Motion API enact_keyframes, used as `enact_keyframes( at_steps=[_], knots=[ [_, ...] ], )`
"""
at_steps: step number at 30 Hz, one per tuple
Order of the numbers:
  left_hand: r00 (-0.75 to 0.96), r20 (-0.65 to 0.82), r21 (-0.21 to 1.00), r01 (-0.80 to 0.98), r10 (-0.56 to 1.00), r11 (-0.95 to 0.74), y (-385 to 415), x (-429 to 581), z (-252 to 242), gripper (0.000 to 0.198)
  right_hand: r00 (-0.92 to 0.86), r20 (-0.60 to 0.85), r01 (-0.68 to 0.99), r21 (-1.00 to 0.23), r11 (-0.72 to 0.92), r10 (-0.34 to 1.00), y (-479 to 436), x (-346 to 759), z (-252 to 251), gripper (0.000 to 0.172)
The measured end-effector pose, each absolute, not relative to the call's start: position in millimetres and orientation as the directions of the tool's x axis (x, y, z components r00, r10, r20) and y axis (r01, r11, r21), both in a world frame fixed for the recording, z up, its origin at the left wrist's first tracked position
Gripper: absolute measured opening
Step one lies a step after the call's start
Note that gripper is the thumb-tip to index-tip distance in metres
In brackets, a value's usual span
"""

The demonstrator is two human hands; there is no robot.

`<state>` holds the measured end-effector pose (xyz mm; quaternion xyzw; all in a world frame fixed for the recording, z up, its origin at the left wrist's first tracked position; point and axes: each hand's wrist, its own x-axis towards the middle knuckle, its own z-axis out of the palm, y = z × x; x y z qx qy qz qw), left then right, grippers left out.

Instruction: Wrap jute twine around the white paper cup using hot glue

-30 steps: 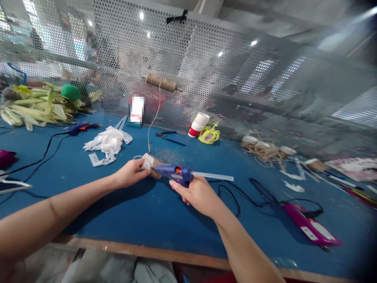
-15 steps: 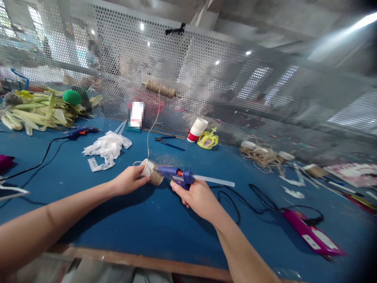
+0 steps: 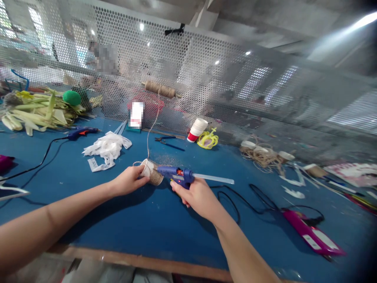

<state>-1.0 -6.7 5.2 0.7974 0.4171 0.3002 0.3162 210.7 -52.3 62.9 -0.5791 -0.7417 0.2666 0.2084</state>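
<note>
My left hand (image 3: 131,181) grips a paper cup (image 3: 152,173) by its white end, the cup lying tilted above the blue table. Brown twine is wound around the cup's other part. A strand of twine (image 3: 149,135) runs from the cup up to a spool (image 3: 160,89) on the mesh panel. In my right hand (image 3: 197,196) is a blue hot glue gun (image 3: 179,175), with a clear glue stick (image 3: 213,179) jutting from its back. Its nozzle points at the cup's wound side; whether the tip touches cannot be told.
Behind the hands lie pliers (image 3: 171,144), white scraps (image 3: 107,149), stacked cups (image 3: 198,129) and a yellow crown (image 3: 207,139). Another glue gun (image 3: 82,133) and corn husks (image 3: 38,110) are left. At right are twine-tangled cups (image 3: 262,153) and a magenta power strip (image 3: 312,232) with a black cord.
My hands, the cup and the glue gun stay almost in place. Beyond the mesh, a blurred person's shape has shifted.
</note>
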Motion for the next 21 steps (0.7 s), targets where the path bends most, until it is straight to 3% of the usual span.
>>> enact_keyframes(
  at_steps=[21],
  knots=[
    [0.483,0.210,0.752,0.476,0.850,-0.456,-9.3,-1.4,9.4,0.020,-0.215,-0.041,0.699,-0.704,0.124,0.976,-56.8,210.2,68.6,0.029]
  ],
)
